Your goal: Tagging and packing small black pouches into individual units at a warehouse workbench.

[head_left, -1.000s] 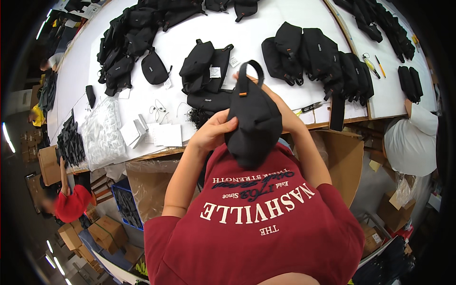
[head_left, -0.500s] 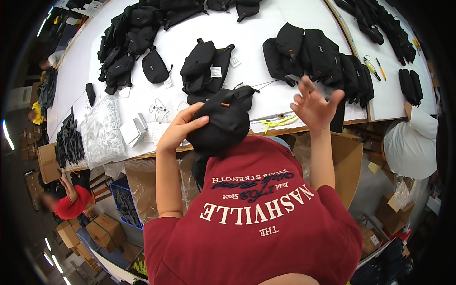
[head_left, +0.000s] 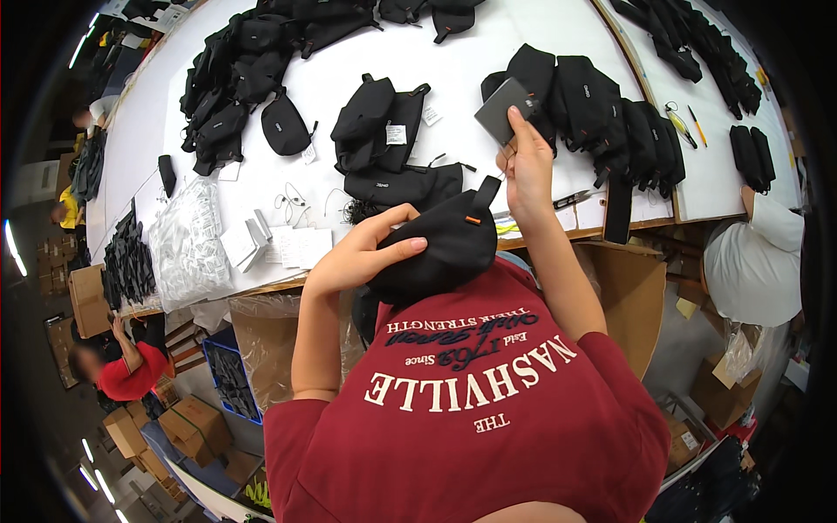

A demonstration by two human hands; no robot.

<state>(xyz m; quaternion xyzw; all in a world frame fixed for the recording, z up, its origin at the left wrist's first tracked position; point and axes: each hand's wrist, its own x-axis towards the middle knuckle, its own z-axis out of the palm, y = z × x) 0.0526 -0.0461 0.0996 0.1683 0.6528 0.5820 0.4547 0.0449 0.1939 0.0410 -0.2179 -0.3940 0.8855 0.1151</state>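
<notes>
My left hand (head_left: 353, 257) grips a black fabric pouch (head_left: 449, 248) at the table's front edge, thumb on its near side. The pouch has a small orange tab and a loop at its upper right corner. Pinched between the fingers of my right hand (head_left: 530, 170), a dark grey square hang tag (head_left: 503, 111) is held up to the right above the pouch. A thin cord seems to run down from that hand towards the pouch's loop. Just behind my left hand lies another black pouch (head_left: 405, 187) with a dark tangle of cords beside it.
On the white table, black pouches are heaped at the far left (head_left: 231, 78), centre (head_left: 366, 113) and right (head_left: 588, 96). Clear plastic bags (head_left: 187, 240) and white papers (head_left: 296, 247) lie left. A cutter (head_left: 571, 200) sits near the right edge. People work at both sides; cardboard boxes stand below.
My right hand, open and empty before, now holds the grey tag further left. My left hand has moved the pouch slightly right and nearer, uncovering the pouch behind.
</notes>
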